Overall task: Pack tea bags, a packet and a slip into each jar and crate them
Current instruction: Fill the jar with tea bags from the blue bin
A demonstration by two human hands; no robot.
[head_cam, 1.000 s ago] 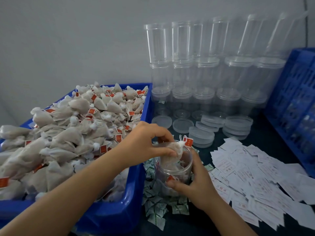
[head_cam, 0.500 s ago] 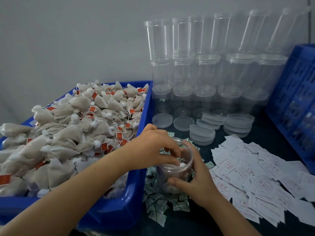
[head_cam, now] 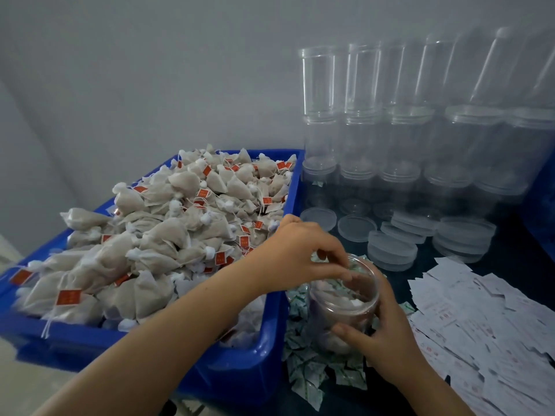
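Observation:
A clear jar [head_cam: 339,313] stands on the dark table with several tea bags inside it. My right hand [head_cam: 383,334] grips the jar's side from the right. My left hand [head_cam: 303,253] hovers over the jar's mouth, fingertips bent down at the rim, and I see nothing between them. A blue bin [head_cam: 255,364] on the left is heaped with tea bags [head_cam: 168,235] bearing red tags. Small green-and-white packets [head_cam: 306,373] lie scattered around the jar's base. White paper slips [head_cam: 480,325] are spread out to the right.
Stacked empty clear jars [head_cam: 405,139] line the back wall. Loose lids [head_cam: 390,247] lie in low piles in front of them. A blue crate [head_cam: 540,205] shows at the right edge. The bin's wall sits close to the left of the jar.
My left hand carried a tea bag to the jar, pushed it in, and its fingers have now risen to the rim without the bag. My right hand kept hold of the jar.

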